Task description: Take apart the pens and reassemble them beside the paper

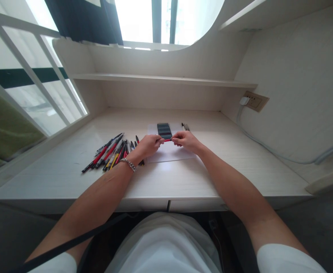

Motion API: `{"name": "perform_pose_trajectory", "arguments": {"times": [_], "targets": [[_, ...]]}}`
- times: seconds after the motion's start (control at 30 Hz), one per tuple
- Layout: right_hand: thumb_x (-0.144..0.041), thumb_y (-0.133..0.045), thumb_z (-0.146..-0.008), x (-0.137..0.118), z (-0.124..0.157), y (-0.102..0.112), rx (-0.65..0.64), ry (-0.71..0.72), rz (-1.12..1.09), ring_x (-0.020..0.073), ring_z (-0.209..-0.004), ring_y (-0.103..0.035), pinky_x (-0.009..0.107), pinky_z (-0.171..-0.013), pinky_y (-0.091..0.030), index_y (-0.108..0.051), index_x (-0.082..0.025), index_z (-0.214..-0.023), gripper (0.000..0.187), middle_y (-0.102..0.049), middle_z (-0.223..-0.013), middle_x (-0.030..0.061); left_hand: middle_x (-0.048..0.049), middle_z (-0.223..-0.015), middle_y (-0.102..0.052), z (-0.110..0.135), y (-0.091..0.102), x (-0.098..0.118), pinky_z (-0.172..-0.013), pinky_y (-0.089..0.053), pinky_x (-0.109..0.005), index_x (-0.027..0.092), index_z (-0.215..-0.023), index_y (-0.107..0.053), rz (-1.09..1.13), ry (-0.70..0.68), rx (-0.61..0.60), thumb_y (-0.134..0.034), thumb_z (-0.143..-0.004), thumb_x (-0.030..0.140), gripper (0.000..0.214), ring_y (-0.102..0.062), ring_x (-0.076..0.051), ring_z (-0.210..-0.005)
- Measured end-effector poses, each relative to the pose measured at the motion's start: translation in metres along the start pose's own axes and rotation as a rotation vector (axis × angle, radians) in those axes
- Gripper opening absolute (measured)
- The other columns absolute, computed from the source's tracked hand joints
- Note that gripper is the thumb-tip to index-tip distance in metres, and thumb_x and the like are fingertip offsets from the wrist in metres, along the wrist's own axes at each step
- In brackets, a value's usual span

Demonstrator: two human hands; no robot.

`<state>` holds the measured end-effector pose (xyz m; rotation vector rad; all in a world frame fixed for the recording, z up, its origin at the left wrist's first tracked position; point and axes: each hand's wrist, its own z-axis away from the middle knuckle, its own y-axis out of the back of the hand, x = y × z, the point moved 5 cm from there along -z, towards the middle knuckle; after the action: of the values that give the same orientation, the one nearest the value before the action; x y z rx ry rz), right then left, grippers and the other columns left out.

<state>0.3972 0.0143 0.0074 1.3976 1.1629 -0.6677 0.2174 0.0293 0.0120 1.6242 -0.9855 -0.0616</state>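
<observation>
Slim red pen with a black end (167,140): one, held level between both hands, above white sheets of paper (172,155). Left hand (148,146): fingers pinched on one end. Right hand (187,140): fingers pinched on the black end; whether a cap is on or off cannot be told.

Progress, as judged: handling of this pen under way, not finished. Loose pile of black, red, yellow and grey pens (109,153): on the left, not in hand. Small group of dark and pale pens (184,127): lying apart, just beyond the right hand.

Surroundings: dark, flat rectangular object (164,131), just behind the held pen; white wood-grain desk (246,163). Obstruction: left forearm, with silver chain bracelet (128,164), covering part of the pile.
</observation>
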Motion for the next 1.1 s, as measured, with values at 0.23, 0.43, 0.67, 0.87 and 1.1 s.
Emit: {"name": "perform_pose_trajectory", "arguments": {"times": [0.23, 0.43, 0.67, 0.87, 1.1], "targets": [[-0.029, -0.072, -0.069, 0.0033, 0.0003, -0.0003, 0.034, 0.012, 0.004, 0.0100, -0.059, -0.052, 0.024, -0.055, -0.042, -0.069, -0.014, -0.085, 0.022, -0.063, -0.066, 0.0007, -0.0044, -0.071, -0.069, 0.0008, 0.0002, -0.0002, -0.059, -0.037, -0.027, 0.017, -0.088, -0.072, 0.000, 0.010, -0.023, -0.045, -0.091, 0.037, 0.034, -0.056, -0.016, -0.062], [-0.035, -0.072, -0.074, -0.0001, 0.0030, 0.0006, -0.010, -0.064, 0.002, 0.0105, -0.061, -0.055, 0.022, -0.054, -0.043, -0.068, -0.015, -0.090, 0.026, -0.067, -0.074, 0.0034, -0.0045, -0.075, -0.069, 0.0013, 0.0028, 0.0020, -0.062, -0.038, -0.027, 0.018, -0.090, -0.072, -0.001, -0.016, 0.031, -0.054, -0.088, 0.037, 0.026, -0.056, -0.015, -0.066], [-0.040, -0.058, -0.086, 0.0003, 0.0027, -0.0011, -0.029, -0.095, 0.121, 0.0085, -0.053, -0.050, 0.021, -0.049, -0.039, -0.066, -0.014, -0.075, 0.030, -0.065, -0.067, 0.0036, -0.0057, -0.083, -0.071, 0.0016, 0.0053, 0.0025, -0.066, -0.040, -0.027, 0.018, -0.092, -0.072, 0.025, -0.010, 0.069, -0.058, -0.086, 0.036, 0.023, -0.059, -0.016, -0.073], [-0.025, -0.074, -0.070, -0.0052, 0.0045, 0.0019, 0.049, -0.015, 0.016, 0.0095, -0.059, -0.052, 0.022, -0.054, -0.041, -0.069, -0.014, -0.087, 0.021, -0.064, -0.069, 0.0011, -0.0050, -0.075, -0.070, 0.0008, 0.0010, 0.0001, -0.061, -0.038, -0.027, 0.018, -0.087, -0.072, -0.003, -0.001, -0.004, -0.046, -0.092, 0.038, 0.034, -0.057, -0.016, -0.065], [-0.047, -0.060, -0.086, 0.0032, 0.0034, 0.0009, -0.009, -0.170, 0.093, 0.0098, -0.056, -0.055, 0.021, -0.048, -0.041, -0.066, -0.015, -0.078, 0.033, -0.068, -0.073, 0.0062, -0.0059, -0.083, -0.072, 0.0017, 0.0047, 0.0023, -0.065, -0.040, -0.027, 0.019, -0.093, -0.072, 0.022, -0.015, 0.052, -0.059, -0.085, 0.036, 0.023, -0.060, -0.016, -0.073]]}}
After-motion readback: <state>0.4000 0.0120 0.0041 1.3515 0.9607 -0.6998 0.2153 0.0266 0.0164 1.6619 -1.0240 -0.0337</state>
